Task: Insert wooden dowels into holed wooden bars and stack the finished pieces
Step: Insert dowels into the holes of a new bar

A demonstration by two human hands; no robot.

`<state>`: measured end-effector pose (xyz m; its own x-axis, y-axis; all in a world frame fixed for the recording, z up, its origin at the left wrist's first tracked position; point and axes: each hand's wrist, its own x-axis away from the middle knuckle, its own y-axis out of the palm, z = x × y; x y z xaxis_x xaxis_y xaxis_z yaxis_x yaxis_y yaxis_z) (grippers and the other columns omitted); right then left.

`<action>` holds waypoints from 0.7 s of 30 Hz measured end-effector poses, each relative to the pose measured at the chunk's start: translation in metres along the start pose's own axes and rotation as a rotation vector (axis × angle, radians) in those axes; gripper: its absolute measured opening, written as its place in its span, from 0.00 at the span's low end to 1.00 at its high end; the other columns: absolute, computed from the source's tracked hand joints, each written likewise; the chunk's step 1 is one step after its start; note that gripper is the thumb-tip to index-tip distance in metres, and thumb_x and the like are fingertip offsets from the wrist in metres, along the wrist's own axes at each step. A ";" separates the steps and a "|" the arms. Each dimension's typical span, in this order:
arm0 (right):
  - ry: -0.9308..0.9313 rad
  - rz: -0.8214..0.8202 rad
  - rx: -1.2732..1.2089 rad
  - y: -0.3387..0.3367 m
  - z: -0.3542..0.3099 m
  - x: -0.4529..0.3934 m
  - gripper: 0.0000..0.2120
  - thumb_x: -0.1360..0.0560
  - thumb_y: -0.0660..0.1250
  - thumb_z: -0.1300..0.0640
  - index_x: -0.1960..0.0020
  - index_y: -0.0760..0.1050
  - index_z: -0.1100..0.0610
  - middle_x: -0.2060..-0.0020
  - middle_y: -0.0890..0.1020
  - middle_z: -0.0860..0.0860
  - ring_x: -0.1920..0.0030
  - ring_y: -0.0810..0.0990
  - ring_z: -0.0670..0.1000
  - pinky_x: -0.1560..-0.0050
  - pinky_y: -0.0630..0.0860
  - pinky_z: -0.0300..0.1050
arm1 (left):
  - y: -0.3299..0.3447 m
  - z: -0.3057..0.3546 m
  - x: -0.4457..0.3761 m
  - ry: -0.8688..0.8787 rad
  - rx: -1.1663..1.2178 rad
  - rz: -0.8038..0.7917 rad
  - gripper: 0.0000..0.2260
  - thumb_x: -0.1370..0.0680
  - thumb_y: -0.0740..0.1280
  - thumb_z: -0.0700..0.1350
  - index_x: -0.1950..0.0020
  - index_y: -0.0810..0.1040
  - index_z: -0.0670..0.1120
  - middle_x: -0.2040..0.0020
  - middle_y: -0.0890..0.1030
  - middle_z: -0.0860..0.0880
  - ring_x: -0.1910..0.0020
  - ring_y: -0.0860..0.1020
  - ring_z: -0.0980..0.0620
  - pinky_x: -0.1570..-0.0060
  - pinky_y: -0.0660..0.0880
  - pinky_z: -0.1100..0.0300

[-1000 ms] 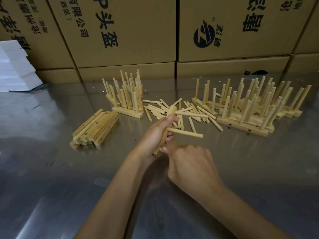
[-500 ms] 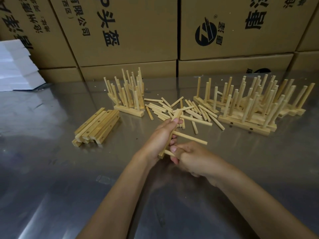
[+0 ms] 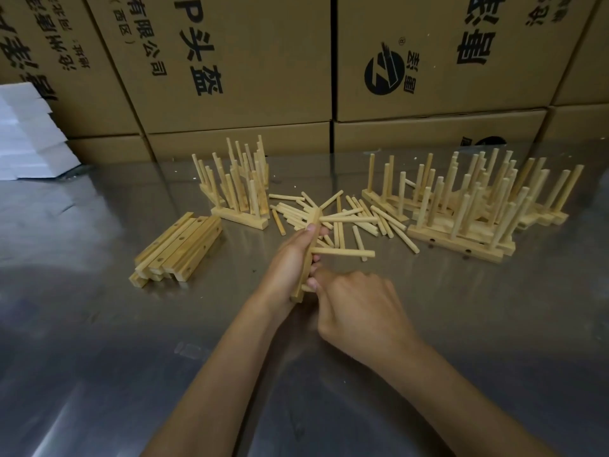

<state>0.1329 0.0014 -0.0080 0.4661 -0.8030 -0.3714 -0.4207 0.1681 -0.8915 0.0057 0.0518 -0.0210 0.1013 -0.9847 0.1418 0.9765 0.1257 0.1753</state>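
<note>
Two dowels stick out sideways from the bar (image 3: pixel 308 249) at frame centre: upper dowel (image 3: pixel 349 220) near its top end, lower dowel (image 3: pixel 344 253) at mid-length, both pointing right. Left hand (image 3: pixel 290 262) grips the bar, fingers curled round it, bar held tilted off the steel table (image 3: pixel 99 357). Right hand (image 3: pixel 359 308) is just below-right, fingers curled, thumb and fingertips at the bar's lower end on a short bit of dowel; the grip itself is mostly hidden. Loose dowels (image 3: pixel 379 222) lie scattered just behind the hands. Blank bars (image 3: pixel 179 247) are stacked flat at centre-left. Finished pieces: small group (image 3: pixel 239 192) upper centre-left, large group (image 3: pixel 471 206) upper right. Cardboard boxes (image 3: pixel 230 61) along the back, white foam blocks (image 3: pixel 26 133) upper left.
</note>
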 end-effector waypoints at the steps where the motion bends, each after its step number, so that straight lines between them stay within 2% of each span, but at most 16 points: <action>1: 0.002 0.002 -0.038 0.000 0.006 -0.004 0.09 0.18 0.54 0.49 0.53 0.70 0.47 0.66 0.76 0.47 0.60 0.79 0.56 0.64 0.61 0.47 | 0.001 0.000 -0.001 -0.006 0.022 0.038 0.16 0.17 0.60 0.54 0.43 0.84 0.46 0.59 0.72 0.48 0.72 0.71 0.58 0.77 0.68 0.66; 3: 0.003 0.032 -0.124 0.002 0.017 -0.011 0.09 0.19 0.57 0.48 0.57 0.67 0.45 0.67 0.72 0.42 0.62 0.75 0.50 0.65 0.63 0.45 | 0.003 0.001 -0.006 -0.018 0.032 0.101 0.16 0.17 0.60 0.53 0.43 0.83 0.46 0.61 0.73 0.50 0.68 0.72 0.57 0.68 0.71 0.64; 6: -0.025 0.143 -0.270 0.005 0.027 -0.014 0.07 0.21 0.64 0.51 0.57 0.70 0.44 0.63 0.72 0.38 0.56 0.72 0.44 0.59 0.68 0.43 | 0.000 0.001 -0.011 -0.007 0.087 0.170 0.14 0.16 0.60 0.52 0.44 0.82 0.46 0.60 0.73 0.50 0.62 0.71 0.54 0.61 0.71 0.61; 8: -0.024 0.261 -0.298 0.005 0.028 -0.015 0.05 0.21 0.65 0.53 0.55 0.76 0.51 0.59 0.76 0.42 0.53 0.74 0.46 0.54 0.72 0.45 | -0.006 0.003 -0.012 -0.003 0.185 0.204 0.14 0.16 0.58 0.51 0.44 0.79 0.44 0.61 0.72 0.50 0.64 0.70 0.56 0.64 0.70 0.64; 11: 0.037 0.483 -0.288 0.007 0.026 -0.017 0.05 0.22 0.64 0.55 0.56 0.75 0.54 0.61 0.76 0.44 0.57 0.72 0.46 0.60 0.70 0.44 | -0.014 0.008 -0.012 0.001 0.354 0.206 0.14 0.15 0.57 0.49 0.45 0.77 0.42 0.65 0.71 0.50 0.71 0.69 0.57 0.75 0.68 0.67; 16: 0.134 0.480 -0.527 0.018 0.023 -0.017 0.05 0.20 0.63 0.57 0.55 0.72 0.52 0.62 0.76 0.45 0.61 0.75 0.46 0.63 0.72 0.46 | -0.016 0.007 -0.011 0.037 0.378 0.282 0.16 0.15 0.57 0.48 0.53 0.81 0.44 0.68 0.73 0.51 0.77 0.68 0.58 0.78 0.67 0.67; 18: 0.132 0.475 -0.649 0.018 0.022 -0.018 0.04 0.21 0.63 0.59 0.52 0.72 0.51 0.59 0.78 0.44 0.58 0.77 0.46 0.61 0.74 0.45 | -0.016 0.006 -0.011 0.063 0.420 0.272 0.18 0.15 0.57 0.51 0.54 0.80 0.44 0.67 0.75 0.50 0.77 0.68 0.58 0.78 0.66 0.66; 21: 0.156 0.477 -0.745 0.019 0.020 -0.019 0.04 0.21 0.63 0.55 0.47 0.71 0.47 0.54 0.78 0.40 0.53 0.78 0.44 0.59 0.75 0.38 | -0.019 0.007 -0.012 0.083 0.420 0.292 0.20 0.17 0.59 0.58 0.53 0.81 0.44 0.69 0.76 0.52 0.77 0.69 0.58 0.78 0.68 0.66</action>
<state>0.1317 0.0313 -0.0229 0.0249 -0.8204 -0.5712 -0.9638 0.1321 -0.2318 -0.0158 0.0618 -0.0188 0.3895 -0.9054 0.1689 0.7461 0.4177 0.5186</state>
